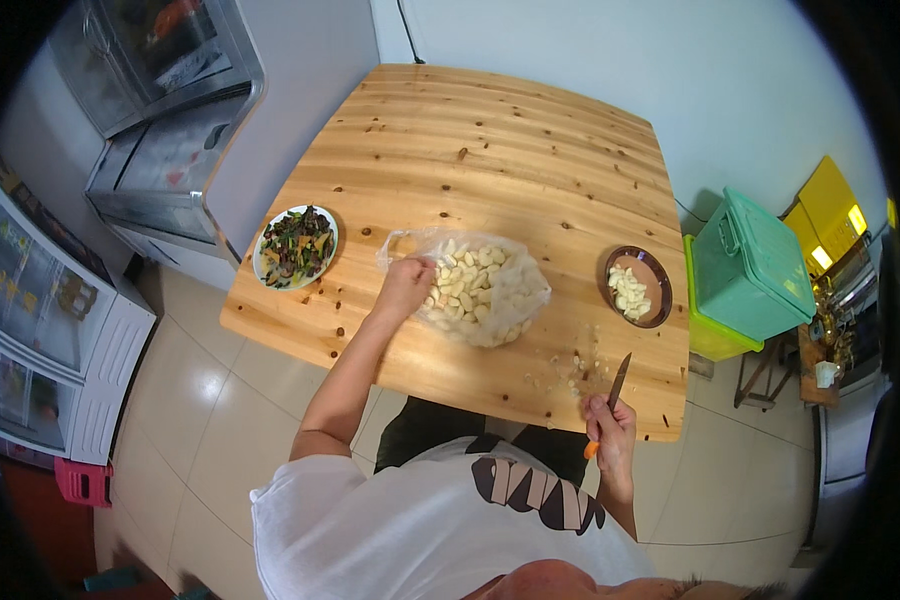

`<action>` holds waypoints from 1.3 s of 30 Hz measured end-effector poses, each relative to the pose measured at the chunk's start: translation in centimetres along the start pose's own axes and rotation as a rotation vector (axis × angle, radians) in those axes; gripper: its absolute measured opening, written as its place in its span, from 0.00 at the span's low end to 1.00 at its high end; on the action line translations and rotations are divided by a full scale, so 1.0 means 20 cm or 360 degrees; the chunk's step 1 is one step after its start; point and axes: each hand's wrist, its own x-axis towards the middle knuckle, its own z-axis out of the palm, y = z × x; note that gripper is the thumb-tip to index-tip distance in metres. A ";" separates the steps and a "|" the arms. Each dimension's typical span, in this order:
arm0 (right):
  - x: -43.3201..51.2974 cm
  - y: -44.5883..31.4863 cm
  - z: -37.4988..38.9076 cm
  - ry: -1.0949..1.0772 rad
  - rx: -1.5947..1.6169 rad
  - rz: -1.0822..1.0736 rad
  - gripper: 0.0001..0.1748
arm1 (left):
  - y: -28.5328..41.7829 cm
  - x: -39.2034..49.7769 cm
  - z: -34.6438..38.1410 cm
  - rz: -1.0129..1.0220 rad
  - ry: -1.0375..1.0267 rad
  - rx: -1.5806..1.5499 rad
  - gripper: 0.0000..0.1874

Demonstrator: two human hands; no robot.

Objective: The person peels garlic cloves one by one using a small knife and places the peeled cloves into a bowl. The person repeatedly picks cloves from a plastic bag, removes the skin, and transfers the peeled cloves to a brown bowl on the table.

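Note:
My left hand [409, 287] is at the left side of a clear plastic bag [521, 292] of peeled garlic cloves [465, 281], its fingertips touching the bag's open edge; whether they pinch a clove is hidden. In my right hand [612, 429], near the table's front edge, is a small knife [621, 379] with an orange handle, blade pointing away from me. Garlic trimmings [577, 365] lie scattered on the wooden table [450, 157] beyond the knife hand. A brown bowl [664, 274] at the right holds more peeled cloves [628, 292].
A white oval plate [335, 240] of cooked food stands at the table's left. Green lidded plastic bins [754, 262] are stacked beyond the right edge. Walls border the table's far and left sides, and glass-door refrigerators [45, 300] stand further left.

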 end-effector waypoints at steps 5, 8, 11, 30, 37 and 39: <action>-0.01 0.00 -0.01 -0.0015 -0.0036 0.0003 0.11 | 0.01 0.03 -0.01 0.0208 -0.0060 0.0112 0.08; -0.02 0.00 -0.01 -0.0018 -0.0037 0.0008 0.11 | 0.03 -0.02 -0.04 0.0003 0.0020 0.0122 0.07; -0.02 0.00 0.00 -0.0048 -0.0036 0.0015 0.11 | 0.08 -0.06 -0.03 0.0052 0.0025 0.0249 0.08; 0.00 -0.08 0.09 0.0007 -0.0276 -0.0090 0.07 | 0.46 -0.18 -0.07 -0.0852 -0.0238 -0.1975 0.08; 0.10 -0.21 0.27 -0.0071 -0.0405 -0.0857 0.11 | 0.79 -0.34 0.30 -0.0782 -0.0857 -0.2582 0.07; 0.09 -0.24 0.27 -0.0058 -0.0502 -0.0861 0.12 | 0.85 -0.34 0.36 -0.0864 -0.0922 -0.2482 0.06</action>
